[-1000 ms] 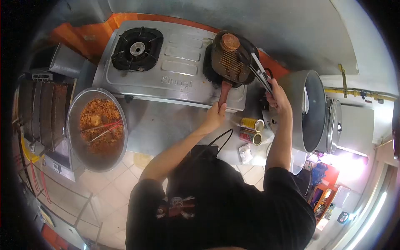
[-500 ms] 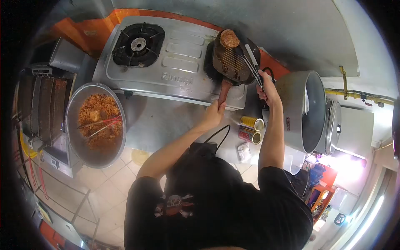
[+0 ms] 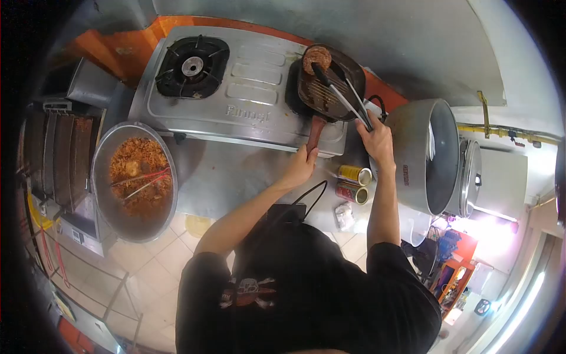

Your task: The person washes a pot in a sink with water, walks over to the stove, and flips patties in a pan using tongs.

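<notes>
My left hand (image 3: 299, 169) is wrapped round the reddish-brown handle (image 3: 316, 134) of a dark grill pan (image 3: 323, 97) on the stove's right burner. The pan's ridged base looks wet with grease. A round browned patty (image 3: 319, 58) lies toward its far left corner. In my right hand (image 3: 376, 143), at the pan's right side, is a pair of metal tongs (image 3: 346, 104) with dark tips. One tip reaches the patty's near edge; the arms are spread apart, and I cannot tell whether the patty is gripped.
The steel stove (image 3: 256, 112) has a second burner (image 3: 193, 66) on the left. A large bowl (image 3: 132, 227) of reddish rice with red-handled tongs stands at left. Two cans (image 3: 354, 174) sit near my right forearm, before a big metal pot (image 3: 415, 159).
The tongs have swung left, their arms spreading wider, and one tip now meets the patty. My right hand has shifted down slightly; my left hand still grips the handle.
</notes>
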`<state>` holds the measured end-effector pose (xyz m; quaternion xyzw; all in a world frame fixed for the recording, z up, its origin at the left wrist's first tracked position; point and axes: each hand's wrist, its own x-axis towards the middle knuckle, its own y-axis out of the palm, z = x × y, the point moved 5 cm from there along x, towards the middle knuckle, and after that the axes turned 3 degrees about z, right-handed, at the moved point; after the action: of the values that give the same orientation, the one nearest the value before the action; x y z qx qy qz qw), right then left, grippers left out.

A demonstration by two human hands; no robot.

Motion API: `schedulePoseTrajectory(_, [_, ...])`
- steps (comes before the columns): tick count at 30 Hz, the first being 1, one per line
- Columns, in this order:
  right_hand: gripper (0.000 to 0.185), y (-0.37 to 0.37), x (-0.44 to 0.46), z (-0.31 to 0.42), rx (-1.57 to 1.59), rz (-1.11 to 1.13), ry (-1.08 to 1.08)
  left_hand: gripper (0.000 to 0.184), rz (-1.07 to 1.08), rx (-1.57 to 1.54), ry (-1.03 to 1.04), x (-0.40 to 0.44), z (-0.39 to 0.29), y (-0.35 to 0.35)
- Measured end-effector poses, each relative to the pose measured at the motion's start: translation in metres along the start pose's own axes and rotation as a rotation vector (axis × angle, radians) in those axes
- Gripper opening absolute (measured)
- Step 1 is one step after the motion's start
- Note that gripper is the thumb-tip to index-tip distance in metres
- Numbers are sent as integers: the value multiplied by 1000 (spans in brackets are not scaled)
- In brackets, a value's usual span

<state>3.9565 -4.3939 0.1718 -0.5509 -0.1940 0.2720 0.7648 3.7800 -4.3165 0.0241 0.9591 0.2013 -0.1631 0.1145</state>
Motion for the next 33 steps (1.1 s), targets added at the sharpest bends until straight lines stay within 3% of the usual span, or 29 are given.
schedulePoseTrajectory(5, [55, -6, -11, 16, -271, 7, -22, 34, -15, 18, -38, 0, -1, -1])
schedulePoseTrajectory(16, [55, 14, -2, 6, -224, 34, -113, 37, 3, 50, -15, 3, 8, -1])
schedulePoseTrajectory(18, [55, 18, -1, 12, -214, 38, -114, 29, 1, 51, -5, 4, 9, -1])
schedulePoseTrajectory(24, [51, 29, 0, 11, -99, 3, -3, 32, -2, 35, -55, 3, 7, -2])
schedulePoseTrajectory(29, [44, 30, -2, 5, 269, 40, 89, 35, 16, 10, -58, 6, 14, -3])
schedulePoseTrajectory(31, [44, 30, -10, 1, 280, 44, 107, 38, 15, 33, -48, 3, 9, -5])
schedulePoseTrajectory(33, [44, 27, -25, 0, 407, 2, 124, 38, 72, -134, -168, 1, 9, -4])
